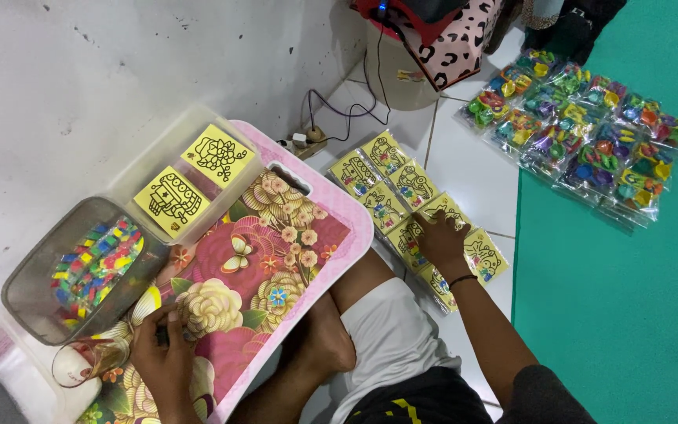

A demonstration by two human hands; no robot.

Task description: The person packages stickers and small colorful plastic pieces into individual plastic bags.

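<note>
The right hand [439, 238] lies open, fingers spread on yellow picture cards [402, 196] laid on the floor beside the floral counter's [260, 267] right edge. The left hand [168, 345] is curled (contents hidden) at the counter's near-left corner, beside a clear cup [80, 363].

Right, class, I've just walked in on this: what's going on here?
A person sits on a tiled floor at a pink floral lap tray. The right hand rests on yellow picture cards spread on the floor. The left hand rests on the tray, beside a clear cup and a tub of coloured bits.
</note>
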